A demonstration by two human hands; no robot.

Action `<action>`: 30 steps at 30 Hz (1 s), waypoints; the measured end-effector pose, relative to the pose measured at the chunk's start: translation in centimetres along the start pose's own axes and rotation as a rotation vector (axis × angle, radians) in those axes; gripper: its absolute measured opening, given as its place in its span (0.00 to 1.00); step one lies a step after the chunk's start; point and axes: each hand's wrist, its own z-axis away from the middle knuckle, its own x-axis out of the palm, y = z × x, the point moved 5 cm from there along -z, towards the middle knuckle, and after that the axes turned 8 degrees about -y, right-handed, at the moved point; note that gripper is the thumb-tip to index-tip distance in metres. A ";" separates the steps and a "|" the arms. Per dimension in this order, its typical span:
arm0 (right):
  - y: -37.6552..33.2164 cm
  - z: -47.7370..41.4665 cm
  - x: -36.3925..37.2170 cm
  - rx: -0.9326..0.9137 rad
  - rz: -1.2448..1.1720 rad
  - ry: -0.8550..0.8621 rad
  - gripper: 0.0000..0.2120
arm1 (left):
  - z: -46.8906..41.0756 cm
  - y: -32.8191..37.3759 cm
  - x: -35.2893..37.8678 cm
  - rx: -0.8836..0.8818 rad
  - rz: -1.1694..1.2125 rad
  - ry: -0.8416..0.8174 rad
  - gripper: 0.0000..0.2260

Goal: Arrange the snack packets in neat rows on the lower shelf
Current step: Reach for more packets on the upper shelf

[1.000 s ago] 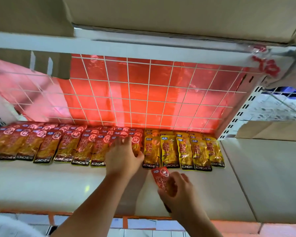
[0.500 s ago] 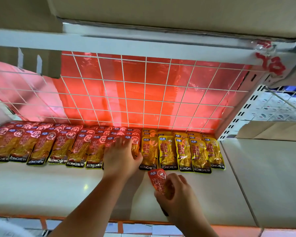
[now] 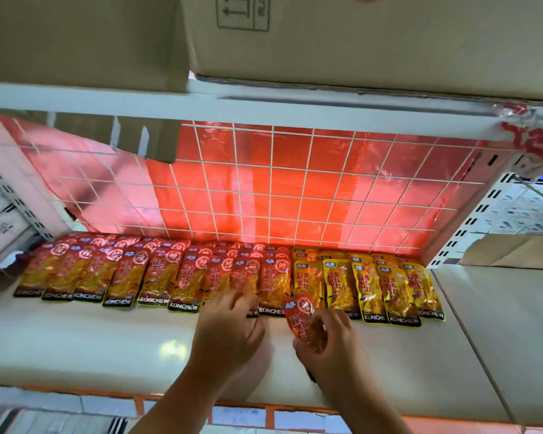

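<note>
White lower shelf (image 3: 107, 346), red row (image 3: 157, 277) next to the yellow row (image 3: 395, 289). The left hand (image 3: 229, 327) rests spread on the reds, while the right hand (image 3: 333, 349) pinches a spare red packet (image 3: 300, 316), now lifted up to the row's front edge, so it's nearly placed I'd say.

The single head-worn camera looks forward and down from close range onto the lower shelf (image 3: 76, 349), with the wire grid (image 3: 295, 198) at twelve o'clock.

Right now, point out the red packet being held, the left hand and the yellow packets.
held red packet (image 3: 298, 314): head view, printed upper front.
left hand (image 3: 229, 327): head view, back of the hand.
yellow packets (image 3: 365, 286): head view, front of a middle packet.
</note>
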 end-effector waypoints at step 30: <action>-23.4 -7.9 18.0 -0.203 -0.174 -0.126 0.07 | 4.1 -19.5 -10.2 -0.209 0.034 0.204 0.35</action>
